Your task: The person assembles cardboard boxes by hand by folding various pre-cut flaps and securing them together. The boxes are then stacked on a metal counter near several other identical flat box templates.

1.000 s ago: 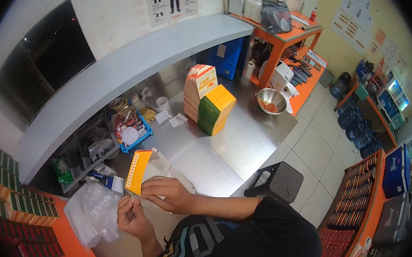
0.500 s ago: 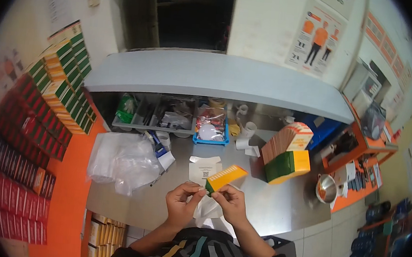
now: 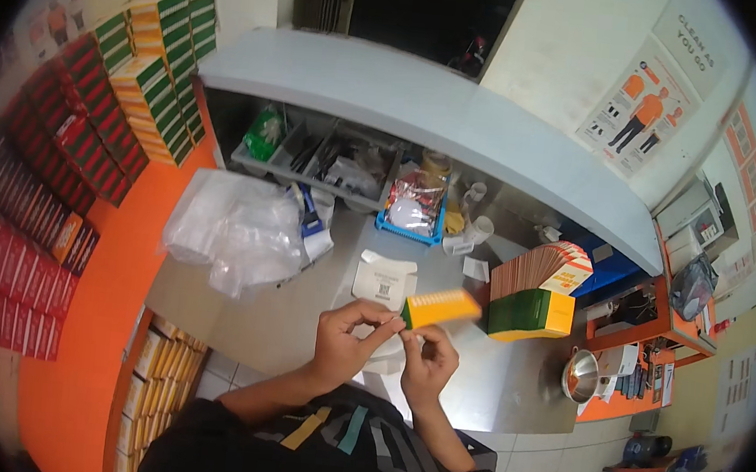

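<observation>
Above the steel table (image 3: 297, 337), a small yellow and green carton (image 3: 444, 308) is held between my two hands, its yellow side tilted up to the right. My left hand (image 3: 349, 340) pinches the green end with thumb and fingertips. Close beside it, the thumb and forefinger of my right hand (image 3: 429, 366) pinch the carton's lower edge; its other fingers are curled. Just beyond my hands lies an unfolded white carton (image 3: 385, 280) with a printed square code. A pale piece, partly hidden by my hands, lies below the carton.
Clear plastic bags (image 3: 239, 233) lie on the left. A stack of folded cartons (image 3: 537, 272) stands beside a green and yellow carton (image 3: 515, 313) on the right. Behind are a blue basket (image 3: 410, 232) and grey trays (image 3: 347, 175), under a shelf (image 3: 392, 80). A metal bowl (image 3: 582, 375) sits at far right.
The view has turned and tilted, so the surroundings shift in the picture. The carton now sits more level in my hands, and its yellow end points further right.
</observation>
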Motion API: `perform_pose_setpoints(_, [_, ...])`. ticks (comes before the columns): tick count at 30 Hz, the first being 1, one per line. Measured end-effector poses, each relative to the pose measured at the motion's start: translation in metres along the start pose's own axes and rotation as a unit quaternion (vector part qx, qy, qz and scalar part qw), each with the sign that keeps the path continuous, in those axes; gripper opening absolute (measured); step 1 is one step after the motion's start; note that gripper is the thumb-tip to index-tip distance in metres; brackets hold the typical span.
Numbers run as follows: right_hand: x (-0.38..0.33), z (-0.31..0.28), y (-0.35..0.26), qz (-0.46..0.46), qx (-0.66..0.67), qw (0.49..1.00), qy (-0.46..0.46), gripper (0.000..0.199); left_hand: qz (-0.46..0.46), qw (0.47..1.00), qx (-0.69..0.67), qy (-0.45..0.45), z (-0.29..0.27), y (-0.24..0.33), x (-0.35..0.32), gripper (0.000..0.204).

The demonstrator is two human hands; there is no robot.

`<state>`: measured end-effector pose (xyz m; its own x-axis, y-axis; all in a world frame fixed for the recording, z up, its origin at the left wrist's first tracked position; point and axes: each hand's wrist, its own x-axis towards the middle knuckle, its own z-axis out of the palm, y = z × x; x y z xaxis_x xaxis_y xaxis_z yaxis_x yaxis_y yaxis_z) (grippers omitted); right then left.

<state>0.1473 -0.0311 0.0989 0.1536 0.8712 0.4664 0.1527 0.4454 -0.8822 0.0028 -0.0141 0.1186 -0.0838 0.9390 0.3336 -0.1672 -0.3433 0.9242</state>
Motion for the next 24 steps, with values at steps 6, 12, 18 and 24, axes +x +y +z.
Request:
perform_pose_setpoints(6, [0.000,0.004,-0.005,0.035,0.076,0.996,-0.016,0.014,0.055,0.996,0.074,0.011,0.001,0.014,-0.003,0.015])
perform_pose_setpoints(12, [0.009,-0.003,-0.008,0.193,0.191,0.961,-0.052,0.006,-0.010,1.000,-0.002,0.008,0.005,0.006,-0.005,0.014])
perform_pose_setpoints(18, [0.012,0.002,-0.010,0.135,0.195,0.971,-0.004,0.010,-0.015,1.000,0.017,-0.015,0.002,0.001,0.002,0.017])
perform_pose_setpoints(24, [0.013,-0.004,-0.005,0.064,0.109,0.992,-0.010,0.011,0.020,0.998,0.055,-0.026,-0.002,0.003,0.007,0.023])
